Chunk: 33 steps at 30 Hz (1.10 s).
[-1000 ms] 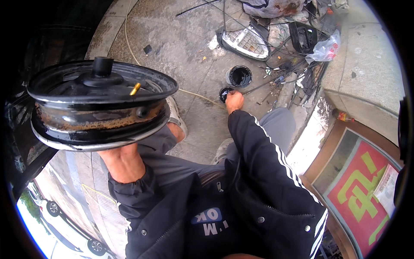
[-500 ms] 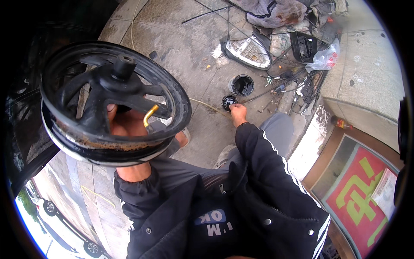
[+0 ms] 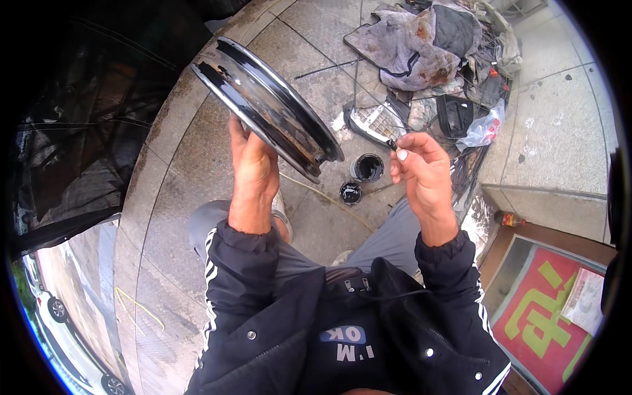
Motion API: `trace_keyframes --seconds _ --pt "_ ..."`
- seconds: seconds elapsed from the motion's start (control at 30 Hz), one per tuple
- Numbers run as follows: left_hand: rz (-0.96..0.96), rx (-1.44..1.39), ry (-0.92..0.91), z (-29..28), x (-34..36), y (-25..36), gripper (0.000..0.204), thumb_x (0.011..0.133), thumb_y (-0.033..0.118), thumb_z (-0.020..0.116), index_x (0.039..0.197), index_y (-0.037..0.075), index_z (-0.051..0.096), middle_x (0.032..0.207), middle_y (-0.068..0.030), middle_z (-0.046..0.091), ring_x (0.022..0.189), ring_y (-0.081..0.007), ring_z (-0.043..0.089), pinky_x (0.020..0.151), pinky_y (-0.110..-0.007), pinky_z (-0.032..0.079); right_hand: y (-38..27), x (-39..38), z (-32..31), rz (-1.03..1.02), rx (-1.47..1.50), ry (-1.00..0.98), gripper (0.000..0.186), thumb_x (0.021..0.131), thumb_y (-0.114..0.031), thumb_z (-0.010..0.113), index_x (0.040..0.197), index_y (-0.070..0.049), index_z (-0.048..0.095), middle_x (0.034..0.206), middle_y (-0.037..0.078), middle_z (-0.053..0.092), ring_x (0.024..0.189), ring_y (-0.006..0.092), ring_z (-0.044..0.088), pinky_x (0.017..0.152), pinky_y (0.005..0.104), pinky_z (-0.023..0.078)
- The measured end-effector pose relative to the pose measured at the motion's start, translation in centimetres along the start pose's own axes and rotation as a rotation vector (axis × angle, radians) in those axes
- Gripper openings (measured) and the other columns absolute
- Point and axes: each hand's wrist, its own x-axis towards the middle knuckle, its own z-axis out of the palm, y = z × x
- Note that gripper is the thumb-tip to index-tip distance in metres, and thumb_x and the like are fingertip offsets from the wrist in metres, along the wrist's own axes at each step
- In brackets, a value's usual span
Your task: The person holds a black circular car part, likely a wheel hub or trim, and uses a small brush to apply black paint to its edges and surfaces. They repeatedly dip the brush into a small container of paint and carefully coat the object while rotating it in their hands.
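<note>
My left hand (image 3: 253, 164) supports a black wheel rim (image 3: 276, 112) from below, its fingers mostly hidden behind it. The rim is tilted edge-on, showing a channel with brown rust and wet-looking black patches. To its right, my right hand (image 3: 428, 178) is raised, thumb and fingertips pinched on a small dark object (image 3: 393, 145) whose kind I cannot make out. It does not touch the rim. Below, on the pavement, stand an open tin (image 3: 355, 176) of glossy black liquid and a smaller round container (image 3: 351, 193), also black inside.
Beyond the tins lie a white-and-black grille panel (image 3: 378, 122), a stained grey cloth (image 3: 411, 49), a clear plastic bag (image 3: 484, 128) and several thin rods and cables. A concrete step (image 3: 546, 204) and a red-and-green sign (image 3: 540, 316) stand at right. Dark sheeting (image 3: 85, 131) hangs at left.
The wheel has tipped from showing its spoked face to edge-on, and moved right. My right hand has risen from the small black container to beside the rim.
</note>
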Motion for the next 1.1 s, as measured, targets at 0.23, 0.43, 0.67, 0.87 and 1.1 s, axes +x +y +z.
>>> trace_keyframes --seconds 0.23,0.43,0.67,0.87,1.1 --pt "0.003 -0.017 -0.145 -1.0 -0.7 -0.8 0.055 0.094 0.022 0.078 0.140 0.002 0.054 0.123 -0.0099 0.068 0.113 -0.0228 0.067 0.097 -0.039 0.057 -6.1 -1.2 10.6 -0.663 -0.698 -0.288 0.021 0.082 0.010 0.074 0.099 0.000 0.076 0.093 0.008 0.070 0.071 0.0114 0.066 0.059 0.0255 0.050" --pt "-0.033 -0.207 -0.190 -1.3 -1.3 -0.4 0.041 0.099 0.028 0.072 0.130 0.003 0.063 0.123 -0.0115 0.070 0.110 -0.0244 0.069 0.095 -0.040 0.059 -5.0 -2.1 11.3 -0.762 -0.765 -0.283 0.024 0.080 0.013 0.075 0.100 0.000 0.076 0.093 0.009 0.069 0.069 0.0116 0.064 0.058 0.0251 0.050" --pt "-0.078 -0.397 -0.125 -0.8 -1.6 0.6 0.041 0.100 0.035 0.070 0.129 0.006 0.065 0.124 -0.0125 0.072 0.109 -0.0285 0.070 0.099 -0.046 0.057 -4.8 -2.9 11.4 -0.747 -0.764 -0.298 0.026 0.080 0.013 0.075 0.102 0.000 0.075 0.093 0.009 0.069 0.069 0.0126 0.065 0.058 0.0254 0.050" --pt "-0.066 -0.375 -0.189 -0.7 -1.9 1.2 0.037 0.096 0.024 0.074 0.128 0.008 0.064 0.122 -0.0105 0.071 0.109 -0.0280 0.069 0.097 -0.046 0.058 -4.3 -2.8 12.0 -0.748 -0.766 -0.277 0.024 0.080 0.012 0.075 0.101 0.000 0.075 0.093 0.010 0.069 0.069 0.0144 0.065 0.058 0.0270 0.051" --pt "-0.012 -0.354 -0.131 -0.6 -2.2 0.5 0.036 0.100 0.031 0.069 0.123 0.003 0.066 0.114 -0.0134 0.074 0.101 -0.0276 0.073 0.089 -0.041 0.062 -3.9 -2.1 13.4 -1.068 -0.909 -0.246 0.030 0.071 0.009 0.079 0.098 -0.003 0.074 0.087 0.010 0.067 0.067 0.0251 0.066 0.058 0.0326 0.053"
